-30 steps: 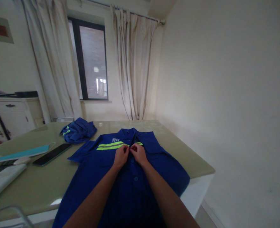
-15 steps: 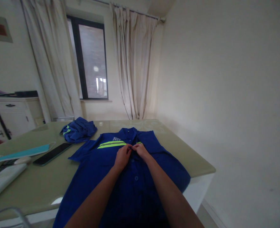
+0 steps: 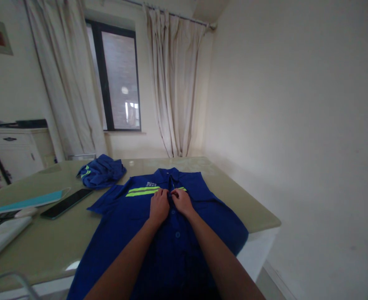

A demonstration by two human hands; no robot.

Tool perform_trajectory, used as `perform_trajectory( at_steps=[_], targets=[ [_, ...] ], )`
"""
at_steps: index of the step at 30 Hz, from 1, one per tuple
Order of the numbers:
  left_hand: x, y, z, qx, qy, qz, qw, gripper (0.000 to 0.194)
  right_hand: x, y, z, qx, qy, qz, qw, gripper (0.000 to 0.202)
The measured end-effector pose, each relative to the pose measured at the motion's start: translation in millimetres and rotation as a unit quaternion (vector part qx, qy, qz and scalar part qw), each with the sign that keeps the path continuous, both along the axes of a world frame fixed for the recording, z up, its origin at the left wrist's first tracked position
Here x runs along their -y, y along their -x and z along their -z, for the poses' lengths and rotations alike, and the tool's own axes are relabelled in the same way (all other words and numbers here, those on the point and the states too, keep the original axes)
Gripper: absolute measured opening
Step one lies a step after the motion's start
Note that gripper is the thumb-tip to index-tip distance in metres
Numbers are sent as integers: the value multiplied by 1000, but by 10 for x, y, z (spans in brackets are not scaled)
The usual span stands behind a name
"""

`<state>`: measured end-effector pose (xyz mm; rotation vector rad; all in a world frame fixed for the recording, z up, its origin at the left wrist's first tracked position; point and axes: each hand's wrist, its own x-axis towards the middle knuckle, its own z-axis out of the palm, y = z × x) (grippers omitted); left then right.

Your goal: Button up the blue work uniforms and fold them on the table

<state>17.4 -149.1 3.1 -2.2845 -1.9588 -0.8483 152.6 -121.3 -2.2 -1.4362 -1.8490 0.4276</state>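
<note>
A dark blue shirt (image 3: pixel 121 233) with yellow-green stripes lies front up on the table, its collar at the far end. Both hands are at its front opening, at the height of the stripes. My left hand (image 3: pixel 159 206) is closed on the shirt's edge, left of the opening. Close beside it, my right hand (image 3: pixel 181 201) pinches the shirt front from the right. Two buttons show below the hands. Whatever lies between the fingertips is too small to make out.
On the greenish table (image 3: pixel 234 200), a crumpled blue garment (image 3: pixel 102 171) lies at the back left. Nearer on the left are a black phone (image 3: pixel 67 203), a light blue mask (image 3: pixel 28 202) and a white box (image 3: pixel 4 237). A wall stands to the right.
The fingertips of my two hands, together before, are now slightly apart. My left hand's fingers have straightened onto the cloth. The view has shifted slightly.
</note>
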Motion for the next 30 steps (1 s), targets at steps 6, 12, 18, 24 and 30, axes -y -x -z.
perform_trajectory(
  at_steps=[6,12,18,24,30],
  targets=[
    [38,-28,62,-60,27,-11,998,50,40,44,-21,47,16,29,998,24],
    [120,15,30,-90,42,-5,995,50,48,106,-139,77,48,78,993,34],
    [209,93,-108,-129,49,27,990,45,-40,224,-309,117,55,119,984,42],
    [107,153,-225,-148,56,53,986,37,-247,309,-372,158,42,116,980,29],
    [-143,235,-248,-134,69,40,988,32,-525,250,-318,142,86,116,979,17]
  ],
)
